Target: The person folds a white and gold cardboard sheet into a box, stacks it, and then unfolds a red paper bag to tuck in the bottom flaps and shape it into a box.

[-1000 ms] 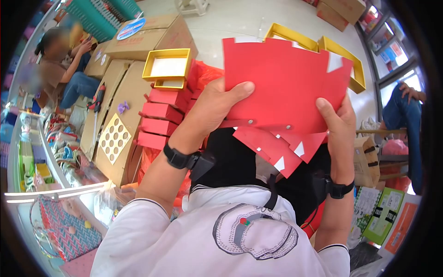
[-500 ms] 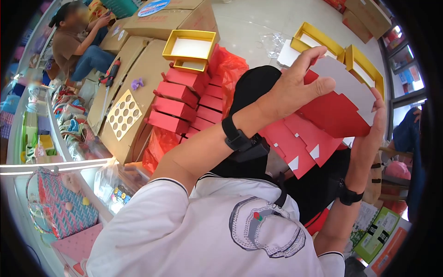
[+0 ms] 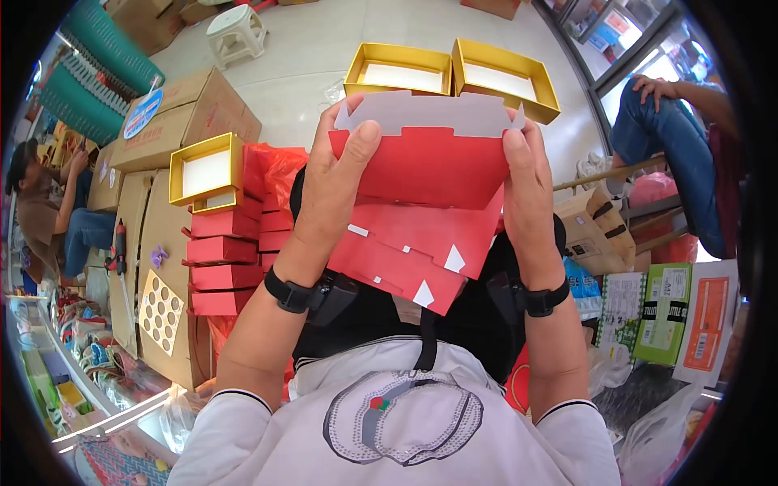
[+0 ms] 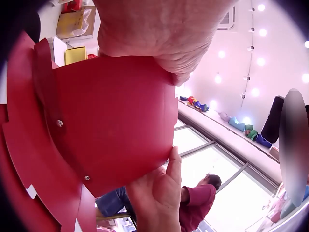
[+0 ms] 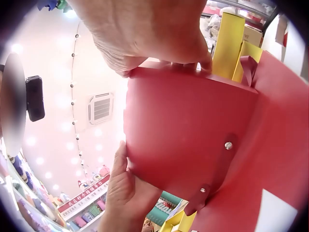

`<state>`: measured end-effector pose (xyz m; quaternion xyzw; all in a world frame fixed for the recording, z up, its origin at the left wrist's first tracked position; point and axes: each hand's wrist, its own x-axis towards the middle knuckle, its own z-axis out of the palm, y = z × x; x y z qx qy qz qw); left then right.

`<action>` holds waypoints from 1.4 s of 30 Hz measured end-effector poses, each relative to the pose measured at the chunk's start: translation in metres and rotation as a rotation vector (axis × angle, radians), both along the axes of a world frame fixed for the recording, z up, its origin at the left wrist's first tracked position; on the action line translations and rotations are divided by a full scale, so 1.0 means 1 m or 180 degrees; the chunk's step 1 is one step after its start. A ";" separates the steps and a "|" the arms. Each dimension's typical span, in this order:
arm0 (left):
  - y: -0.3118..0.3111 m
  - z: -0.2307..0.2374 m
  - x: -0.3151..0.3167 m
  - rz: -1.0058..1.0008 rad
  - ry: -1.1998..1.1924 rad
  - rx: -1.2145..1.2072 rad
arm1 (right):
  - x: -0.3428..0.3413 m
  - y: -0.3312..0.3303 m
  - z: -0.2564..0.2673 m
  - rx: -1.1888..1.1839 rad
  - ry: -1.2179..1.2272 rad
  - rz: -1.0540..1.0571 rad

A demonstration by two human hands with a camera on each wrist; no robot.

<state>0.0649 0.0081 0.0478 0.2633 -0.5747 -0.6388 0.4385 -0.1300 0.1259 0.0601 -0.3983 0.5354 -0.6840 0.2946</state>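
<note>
Between both hands, over the lap, is a partly folded red cardboard box (image 3: 429, 166). Its upper panel stands up with pale grey flaps along the top, and its lower part (image 3: 405, 251) spreads toward the body with white patches on it. My left hand (image 3: 328, 178) grips the panel's left edge, thumb on the near red face. On the opposite edge my right hand (image 3: 528, 182) grips likewise, thumb in front and fingers behind. A red strap with two metal rivets (image 4: 59, 123) crosses the panel's base in the left wrist view.
Stacked red boxes (image 3: 223, 253) lie at the left beside a large carton (image 3: 174, 243) bearing a punched card (image 3: 162, 312). Yellow trays (image 3: 401, 73) sit ahead; another yellow tray (image 3: 203, 174) tops the stack. Seated people are at left and right. A white stool (image 3: 237, 34) stands farther off.
The left hand came off the panel's left side, reached over its top, and now grips the left edge again. The panel has been bent upright, its pale flaps now along the top.
</note>
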 end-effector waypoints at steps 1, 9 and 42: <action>0.000 0.001 -0.001 0.0005 0.0004 0.0025 | 0.001 -0.001 0.000 0.0004 -0.0049 0.0007; -0.004 0.002 -0.008 -0.0052 -0.0211 0.0000 | -0.003 -0.006 -0.003 0.0177 0.0258 -0.0156; -0.023 0.011 -0.001 0.0190 -0.1251 -0.0924 | -0.015 -0.004 0.007 0.0095 -0.0337 0.0645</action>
